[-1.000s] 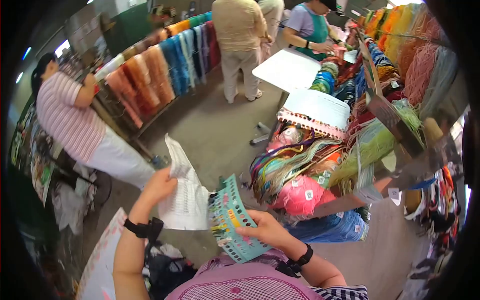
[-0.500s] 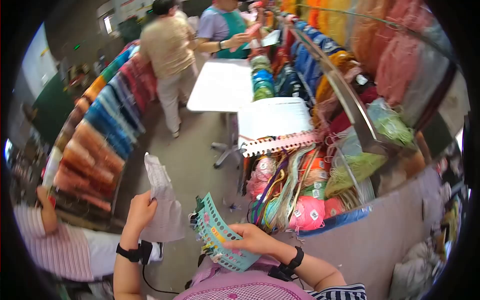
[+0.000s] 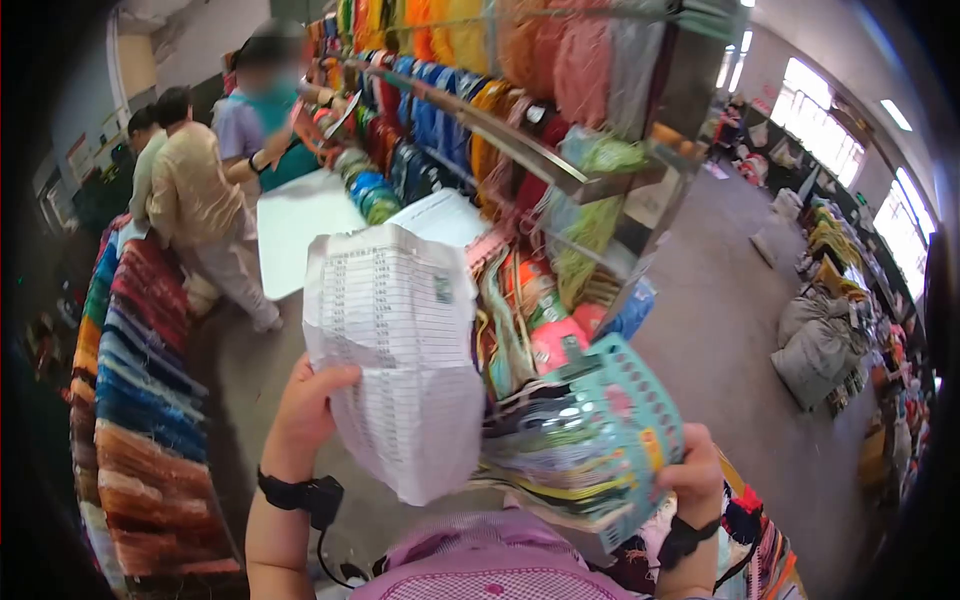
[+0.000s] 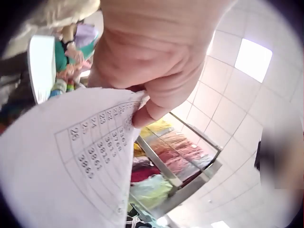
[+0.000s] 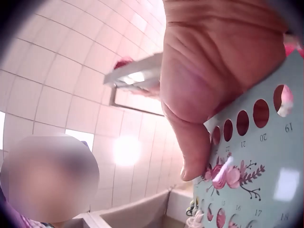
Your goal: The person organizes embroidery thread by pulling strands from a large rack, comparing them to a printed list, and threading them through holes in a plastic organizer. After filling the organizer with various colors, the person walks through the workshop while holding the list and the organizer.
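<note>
A creased printed sheet is pinched at its left edge by my left hand; in the left wrist view the thumb lies over the paper, which shows numbered rows. My right hand grips the right edge of a teal card with punched holes, printed flowers and thread bundles hanging off its left side. In the right wrist view the thumb of the hand presses on the card beside numbered holes. Sheet and card are held side by side.
Racks of coloured yarn stand ahead and at the left. A white table stands in front of a person in a teal apron; other people stand behind it. Grey sacks lie on the floor at the right.
The view has swung to the right. Both hands have raised the sheet and the card; the sheet has opened out toward the camera, and the card has moved right, showing its threads.
</note>
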`<action>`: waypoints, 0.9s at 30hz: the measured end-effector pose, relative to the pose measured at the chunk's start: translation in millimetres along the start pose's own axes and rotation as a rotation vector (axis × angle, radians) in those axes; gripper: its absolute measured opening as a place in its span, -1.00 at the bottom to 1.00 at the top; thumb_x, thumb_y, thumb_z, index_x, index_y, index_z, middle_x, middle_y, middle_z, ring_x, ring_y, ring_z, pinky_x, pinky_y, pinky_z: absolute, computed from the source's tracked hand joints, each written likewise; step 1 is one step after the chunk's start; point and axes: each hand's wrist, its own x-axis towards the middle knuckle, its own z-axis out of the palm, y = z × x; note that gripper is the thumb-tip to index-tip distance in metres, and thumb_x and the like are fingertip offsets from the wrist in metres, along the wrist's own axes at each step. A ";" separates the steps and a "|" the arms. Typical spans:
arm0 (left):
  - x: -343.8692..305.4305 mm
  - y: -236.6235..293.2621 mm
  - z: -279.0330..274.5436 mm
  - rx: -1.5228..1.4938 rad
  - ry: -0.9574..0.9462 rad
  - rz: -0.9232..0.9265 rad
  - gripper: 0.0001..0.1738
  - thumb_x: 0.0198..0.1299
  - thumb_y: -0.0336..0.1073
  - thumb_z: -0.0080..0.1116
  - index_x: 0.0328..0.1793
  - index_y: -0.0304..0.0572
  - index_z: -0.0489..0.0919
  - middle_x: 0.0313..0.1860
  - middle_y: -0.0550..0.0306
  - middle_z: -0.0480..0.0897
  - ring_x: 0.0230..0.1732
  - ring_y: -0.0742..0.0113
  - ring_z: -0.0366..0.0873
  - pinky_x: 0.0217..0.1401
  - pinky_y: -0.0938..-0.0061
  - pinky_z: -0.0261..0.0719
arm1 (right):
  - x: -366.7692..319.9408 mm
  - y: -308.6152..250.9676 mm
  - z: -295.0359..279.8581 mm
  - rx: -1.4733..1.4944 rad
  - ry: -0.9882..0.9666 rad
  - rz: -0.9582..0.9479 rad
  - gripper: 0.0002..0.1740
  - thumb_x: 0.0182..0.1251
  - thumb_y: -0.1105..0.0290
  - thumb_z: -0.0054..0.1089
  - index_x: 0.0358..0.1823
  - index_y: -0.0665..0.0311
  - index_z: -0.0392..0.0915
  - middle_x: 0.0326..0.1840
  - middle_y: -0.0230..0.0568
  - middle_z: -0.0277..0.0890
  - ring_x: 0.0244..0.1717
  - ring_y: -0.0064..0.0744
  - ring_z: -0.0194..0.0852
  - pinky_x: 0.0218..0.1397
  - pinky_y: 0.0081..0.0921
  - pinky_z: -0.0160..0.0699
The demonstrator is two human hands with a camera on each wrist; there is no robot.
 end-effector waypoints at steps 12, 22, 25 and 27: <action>33.0 -24.4 158.3 -0.121 -0.618 -0.097 -0.42 0.14 -0.58 0.21 0.34 -0.33 0.43 0.22 0.04 0.58 0.23 0.24 0.53 0.34 0.37 0.41 | 29.3 -0.9 -45.4 -0.155 0.200 -0.187 -0.63 0.12 0.63 0.34 0.00 0.43 0.57 -0.11 -0.23 0.68 -0.17 -0.51 0.64 -0.05 -0.52 0.61; 66.3 -52.7 193.6 0.243 -0.386 -0.025 -0.56 0.26 -0.47 0.12 0.28 -0.31 0.49 0.11 0.18 0.63 0.09 0.45 0.55 0.19 0.51 0.48 | 53.4 -37.2 -71.5 0.115 0.175 -0.325 -0.67 0.17 0.68 0.22 0.01 0.45 0.51 -0.13 -0.16 0.64 -0.18 -0.43 0.65 -0.05 -0.49 0.65; 68.7 -53.7 203.7 0.358 -0.413 -0.074 -0.56 0.24 -0.48 0.12 0.27 -0.30 0.50 0.09 0.20 0.63 0.06 0.46 0.55 0.18 0.52 0.47 | 52.9 -40.6 -75.9 -0.046 0.186 -0.247 -0.68 0.15 0.64 0.28 -0.02 0.44 0.53 -0.18 -0.21 0.65 -0.24 -0.48 0.63 -0.11 -0.54 0.62; 70.9 -61.4 213.7 0.378 -0.395 -0.064 -0.56 0.23 -0.47 0.11 0.27 -0.31 0.49 0.08 0.22 0.62 0.06 0.47 0.54 0.17 0.53 0.46 | 51.2 -42.0 -77.9 -0.241 0.216 -0.265 -0.69 0.13 0.63 0.31 -0.06 0.42 0.55 -0.22 -0.25 0.64 -0.28 -0.53 0.61 -0.16 -0.58 0.58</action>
